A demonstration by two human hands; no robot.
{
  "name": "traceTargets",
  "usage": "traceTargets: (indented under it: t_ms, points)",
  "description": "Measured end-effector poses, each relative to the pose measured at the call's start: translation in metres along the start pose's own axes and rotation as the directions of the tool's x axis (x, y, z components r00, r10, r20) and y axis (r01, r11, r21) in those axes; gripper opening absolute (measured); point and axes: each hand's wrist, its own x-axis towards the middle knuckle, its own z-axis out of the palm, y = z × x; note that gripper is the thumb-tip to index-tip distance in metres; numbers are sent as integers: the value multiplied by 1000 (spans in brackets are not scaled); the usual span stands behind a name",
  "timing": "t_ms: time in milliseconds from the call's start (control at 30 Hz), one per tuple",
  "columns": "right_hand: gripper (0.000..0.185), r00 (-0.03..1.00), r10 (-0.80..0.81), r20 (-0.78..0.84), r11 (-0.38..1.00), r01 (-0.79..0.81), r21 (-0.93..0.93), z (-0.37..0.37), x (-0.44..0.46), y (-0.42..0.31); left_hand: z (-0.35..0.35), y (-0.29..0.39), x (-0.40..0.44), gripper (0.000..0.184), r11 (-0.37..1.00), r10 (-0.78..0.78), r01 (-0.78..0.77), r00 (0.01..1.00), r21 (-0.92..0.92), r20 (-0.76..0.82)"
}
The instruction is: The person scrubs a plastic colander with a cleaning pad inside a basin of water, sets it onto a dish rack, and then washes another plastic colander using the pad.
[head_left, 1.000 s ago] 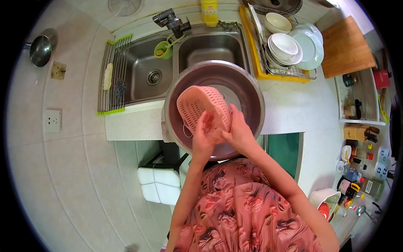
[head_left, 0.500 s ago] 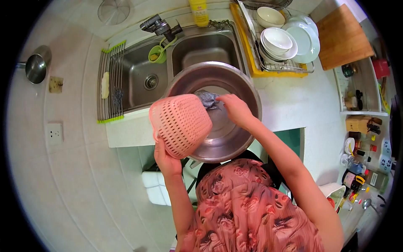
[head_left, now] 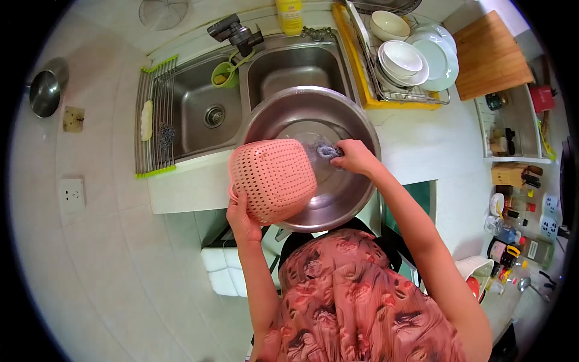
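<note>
My left hand (head_left: 244,224) grips the rim of a pink plastic colander (head_left: 274,180), which is tilted with its holed underside towards me. Its inside faces away and is hidden. Bunched in my right hand (head_left: 359,159) is a grey-blue cloth (head_left: 327,151), closed in the fingers just right of the colander. Both hands work above a large metal basin (head_left: 356,194) that rests at the front of the counter, partly overlapping the sink. A little water seems to lie in the basin.
Behind the basin is a double sink (head_left: 192,105) with a dark faucet (head_left: 236,35) and a green strainer (head_left: 224,76). A roll-up rack (head_left: 155,114) lies at its left. To the right stand a dish rack with bowls (head_left: 401,58) and a cutting board (head_left: 491,57).
The cloth in my right hand has come away from the colander, to the right and slightly down. The colander has shifted right and turned to show more of its base.
</note>
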Motion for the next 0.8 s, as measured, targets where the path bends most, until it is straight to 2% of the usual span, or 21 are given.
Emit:
traceTargets:
  t_ms: [67, 167, 200, 267, 300, 400, 433, 467, 500, 533, 633, 733, 800]
  points:
    - [34, 999, 49, -7, 993, -48, 109, -4, -3, -2, 1, 1, 6, 40, 999, -12, 12, 1000, 43, 13]
    - [30, 999, 30, -35, 999, -29, 27, 21, 14, 1, 2, 3, 15, 43, 996, -22, 19, 999, 87, 35]
    - [28, 981, -46, -189, 999, 45, -10, 33, 18, 1, 2, 3, 17, 43, 996, -26, 22, 999, 85, 47]
    - [26, 862, -202, -465, 979, 165, -119, 63, 20, 1, 3, 3, 21, 43, 996, -34, 28, 997, 81, 65]
    - [22, 816, -276, -508, 959, 198, -202, 76, 19, -3, 4, 4, 22, 43, 996, -36, 30, 997, 81, 71]
    - [21, 849, -400, -346, 912, 406, -57, 90, 17, 1, 1, 7, 27, 38, 996, -49, 44, 997, 77, 68]
    - [22, 841, -355, -408, 928, 369, -46, 92, 18, 11, -1, 8, 29, 36, 996, -52, 47, 997, 72, 64]
    - [26, 781, -240, -577, 957, 291, -5, 94, 22, 15, -1, 8, 31, 36, 996, -48, 42, 996, 84, 79]
    - [29, 786, -125, -605, 975, 211, 72, 88, 21, 9, 0, 8, 32, 36, 995, -42, 33, 995, 95, 95]
    - [33, 780, -6, -625, 980, 130, 153, 76, 16, -3, -1, 9, 33, 36, 994, -36, 24, 993, 108, 113]
    - [41, 822, 265, -503, 870, 20, 492, 47, -10, -52, -1, 8, 39, 37, 990, -50, 35, 992, 138, 112]
    - [45, 788, 108, -606, 808, 286, 515, 49, -43, -77, -2, 4, 46, 38, 989, -65, 49, 992, 142, 112]
    - [36, 775, -5, -632, 861, 325, 391, 54, -64, -113, 0, 1, 48, 37, 989, -66, 49, 991, 142, 120]
